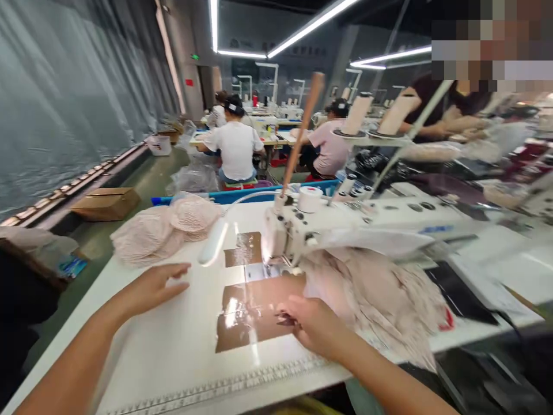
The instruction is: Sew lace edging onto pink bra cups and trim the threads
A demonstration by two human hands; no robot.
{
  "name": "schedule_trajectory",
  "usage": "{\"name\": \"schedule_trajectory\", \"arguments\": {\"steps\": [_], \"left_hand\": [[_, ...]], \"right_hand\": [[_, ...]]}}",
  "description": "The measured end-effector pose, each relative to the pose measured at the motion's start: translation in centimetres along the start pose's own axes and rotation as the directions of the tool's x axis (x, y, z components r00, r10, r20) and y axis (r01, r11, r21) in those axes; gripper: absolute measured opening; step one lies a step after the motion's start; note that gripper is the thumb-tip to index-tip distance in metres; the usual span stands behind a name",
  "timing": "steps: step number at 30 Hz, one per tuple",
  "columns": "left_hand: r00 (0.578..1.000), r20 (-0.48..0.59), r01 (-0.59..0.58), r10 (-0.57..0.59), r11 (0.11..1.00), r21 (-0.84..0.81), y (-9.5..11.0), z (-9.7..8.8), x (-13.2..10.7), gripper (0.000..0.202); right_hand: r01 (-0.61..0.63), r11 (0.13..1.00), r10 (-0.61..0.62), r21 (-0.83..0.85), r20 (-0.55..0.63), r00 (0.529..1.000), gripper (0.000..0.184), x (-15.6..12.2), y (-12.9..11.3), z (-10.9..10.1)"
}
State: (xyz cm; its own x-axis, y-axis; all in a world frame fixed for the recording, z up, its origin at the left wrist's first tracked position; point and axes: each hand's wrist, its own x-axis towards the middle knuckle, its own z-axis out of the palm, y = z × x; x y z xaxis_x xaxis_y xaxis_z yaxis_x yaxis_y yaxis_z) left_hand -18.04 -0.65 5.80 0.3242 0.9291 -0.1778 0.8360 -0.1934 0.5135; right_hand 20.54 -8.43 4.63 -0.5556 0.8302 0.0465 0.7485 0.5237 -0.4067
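My left hand (155, 285) reaches over the white sewing table (173, 346) with fingers stretched out, holding nothing; it points toward a pile of pale pink bra cups (166, 227) at the table's far left. My right hand (311, 323) rests on the taped brown patch (254, 314) in front of the needle, fingers pinched on a small dark tool I cannot make out. The white sewing machine (345, 222) stands just beyond it. A heap of pink fabric pieces (375, 294) lies under the machine arm, to the right of my right hand.
A white lamp (213, 242) lies between the cups and the machine. Thread cones (358, 112) stand behind. A cardboard box (106, 203) sits on the floor at left. Other people sit at tables farther back. A ruler strip (224, 389) runs along the near edge.
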Motion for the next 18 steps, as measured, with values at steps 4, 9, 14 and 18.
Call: {"name": "schedule_trajectory", "arguments": {"steps": [4, 9, 14, 18], "left_hand": [[0.952, 0.296, -0.011, 0.079, 0.974, -0.226, 5.9, 3.6, -1.7, 0.051], [0.86, 0.405, -0.113, 0.31, 0.89, -0.443, 15.2, 8.2, -0.3, 0.043], [0.861, 0.32, -0.183, 0.396, 0.827, -0.532, 22.1, 12.7, 3.7, 0.041], [0.964, 0.075, -0.178, 0.255, 0.828, -0.532, 25.2, 16.5, 8.1, 0.053]], "right_hand": [[-0.337, 0.939, 0.315, -0.063, -0.229, 0.921, 0.023, -6.3, 4.0, -0.4], [-0.432, 0.894, 0.392, -0.121, -0.257, 0.883, 0.019, -9.5, 7.5, 1.4], [-0.234, 0.97, 0.239, 0.068, -0.444, 0.864, 0.013, -10.6, 8.7, 1.8], [-0.186, 0.979, 0.201, 0.088, -0.597, 0.776, 0.017, -11.1, 9.6, 0.9]]}}
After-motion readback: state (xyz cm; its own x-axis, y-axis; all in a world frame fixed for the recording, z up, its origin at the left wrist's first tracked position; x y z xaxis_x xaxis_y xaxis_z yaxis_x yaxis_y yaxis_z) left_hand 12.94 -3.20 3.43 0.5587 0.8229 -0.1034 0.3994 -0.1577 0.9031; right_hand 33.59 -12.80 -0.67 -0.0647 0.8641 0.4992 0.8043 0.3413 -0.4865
